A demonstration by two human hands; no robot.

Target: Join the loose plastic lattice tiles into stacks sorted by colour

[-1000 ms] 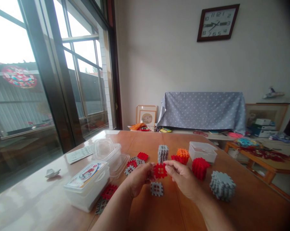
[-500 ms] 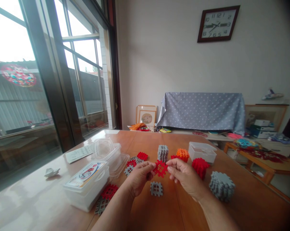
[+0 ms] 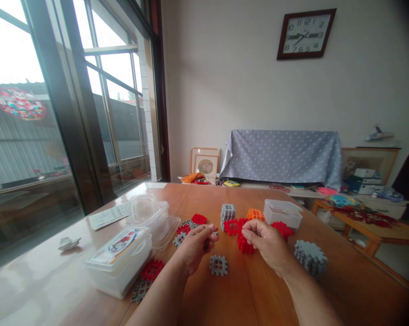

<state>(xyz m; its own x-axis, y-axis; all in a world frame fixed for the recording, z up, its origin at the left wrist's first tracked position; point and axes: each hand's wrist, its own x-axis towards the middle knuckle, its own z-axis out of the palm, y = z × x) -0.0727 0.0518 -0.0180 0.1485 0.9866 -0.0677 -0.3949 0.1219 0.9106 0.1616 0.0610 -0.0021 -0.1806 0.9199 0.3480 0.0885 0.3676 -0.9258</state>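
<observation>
My right hand (image 3: 267,244) pinches the right side of a red notched square piece (image 3: 230,227), held up over the table. To its left, my left hand (image 3: 199,244) has its fingers pressed together, apart from the red piece, with nothing visible in them. A red stack (image 3: 245,245) stands just below and left of my right fingers, partly covered by them. Between my forearms a grey square piece (image 3: 219,266) lies flat. The grey stack (image 3: 228,213) stands behind the held piece, and an orange stack (image 3: 255,214) is behind my right hand.
On the left stand a lidded clear box (image 3: 119,258), an open clear container (image 3: 153,215) and loose red and grey pieces (image 3: 152,270). To the right are a clear box (image 3: 283,215), another red stack (image 3: 282,230) and a grey solid-piece stack (image 3: 311,258). Crumpled paper (image 3: 69,243) lies far left.
My left hand has let go of the red piece and moved slightly left. The piece in my right hand has shifted right and up. The red stack below my right hand has come into view.
</observation>
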